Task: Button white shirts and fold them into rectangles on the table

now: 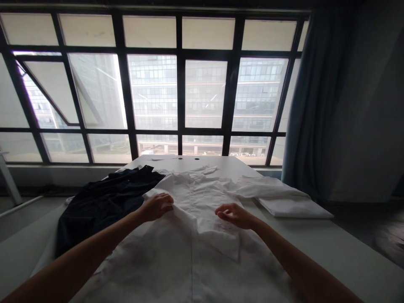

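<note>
A white button-up shirt (202,198) lies spread on a white table (331,248), its collar toward the window. My left hand (157,206) rests on the shirt's left side, fingers curled over a fold of the fabric. My right hand (233,215) hovers on the shirt's right side, fingers bent and pinched together at the cloth; what they grip is hard to make out. One sleeve (265,188) stretches out to the right.
A dark garment (104,206) lies heaped on the table's left part. A folded white cloth (295,207) sits at the right, under the sleeve. Large windows (176,92) stand beyond the table's far edge, with a blue curtain (311,105) at the right.
</note>
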Motion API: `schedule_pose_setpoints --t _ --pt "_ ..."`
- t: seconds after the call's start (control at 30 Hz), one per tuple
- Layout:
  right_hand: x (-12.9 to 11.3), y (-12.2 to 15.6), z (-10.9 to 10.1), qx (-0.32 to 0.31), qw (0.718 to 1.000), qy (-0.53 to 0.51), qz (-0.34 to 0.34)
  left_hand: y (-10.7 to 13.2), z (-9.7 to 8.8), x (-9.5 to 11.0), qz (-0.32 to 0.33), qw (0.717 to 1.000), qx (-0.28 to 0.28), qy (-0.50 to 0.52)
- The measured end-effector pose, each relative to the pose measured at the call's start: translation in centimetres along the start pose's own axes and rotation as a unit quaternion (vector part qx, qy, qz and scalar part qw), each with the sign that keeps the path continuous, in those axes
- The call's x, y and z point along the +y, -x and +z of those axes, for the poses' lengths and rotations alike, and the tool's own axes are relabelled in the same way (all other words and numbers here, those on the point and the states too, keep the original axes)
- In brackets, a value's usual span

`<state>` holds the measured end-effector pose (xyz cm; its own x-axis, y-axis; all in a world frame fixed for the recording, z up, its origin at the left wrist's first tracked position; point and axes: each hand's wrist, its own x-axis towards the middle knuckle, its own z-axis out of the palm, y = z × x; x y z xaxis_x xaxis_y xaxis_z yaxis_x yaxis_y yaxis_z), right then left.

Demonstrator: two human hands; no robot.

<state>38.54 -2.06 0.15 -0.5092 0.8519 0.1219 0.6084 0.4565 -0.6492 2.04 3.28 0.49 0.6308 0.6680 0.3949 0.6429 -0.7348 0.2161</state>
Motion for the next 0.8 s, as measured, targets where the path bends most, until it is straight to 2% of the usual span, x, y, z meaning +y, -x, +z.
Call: schedule_pose_setpoints --t 0.1,0.17,0.23,0.33,0.4,0.47,0.53,0.6,0.67,0.7,0.8 --pt "-3.3 1.6 -0.3 -0.102 0.994 0.016 -0.017 -0.2 -0.1 -0.3 -0.031 0.999 0.022 -0.017" --pt "-5.0 2.3 0.3 -0.12 0.991 0.049 -0.017 -0.4 -0.2 -0.4 -0.067 0.997 0.044 -0.022" --pt "-6.1 2.5 1.3 -0.088 0.992 0.091 -0.02 -0.8 -0.4 -0.6 -0.092 0.993 0.064 -0.021" --pt "-6.5 2.0 2.4 -0.018 0.993 0.119 -0.012 -1.5 -1.0 -0.6 -0.104 0.991 0.08 -0.013" --pt "-5.9 1.5 2.2 0.011 0.997 0.073 0.012 -1.9 -1.2 -0.5 -0.106 0.99 0.091 -0.02" --pt "-4.9 1.2 1.1 0.023 0.998 -0.042 0.049 -2.1 -1.2 -0.5 -0.094 0.989 0.109 -0.045" --pt "-3.5 1.5 -0.4 0.007 0.981 -0.164 0.106 -2.0 -0.8 -0.5 -0.077 0.987 0.112 -0.084" --pt "-1.9 2.2 -2.0 -0.058 0.955 -0.224 0.185 -1.7 -0.1 -0.5 -0.063 0.988 0.076 -0.118" --pt "-0.3 3.1 -3.1 -0.133 0.934 -0.22 0.249 -1.3 0.6 -0.6 -0.046 0.991 0.009 -0.125" --pt "0.3 3.4 -3.5 -0.148 0.929 -0.213 0.262 -1.1 0.9 -0.6 -0.036 0.992 -0.021 -0.122" --pt "1.3 3.3 -3.3 -0.109 0.945 -0.188 0.245 -0.7 1.7 -0.7 -0.019 0.992 -0.073 -0.101"
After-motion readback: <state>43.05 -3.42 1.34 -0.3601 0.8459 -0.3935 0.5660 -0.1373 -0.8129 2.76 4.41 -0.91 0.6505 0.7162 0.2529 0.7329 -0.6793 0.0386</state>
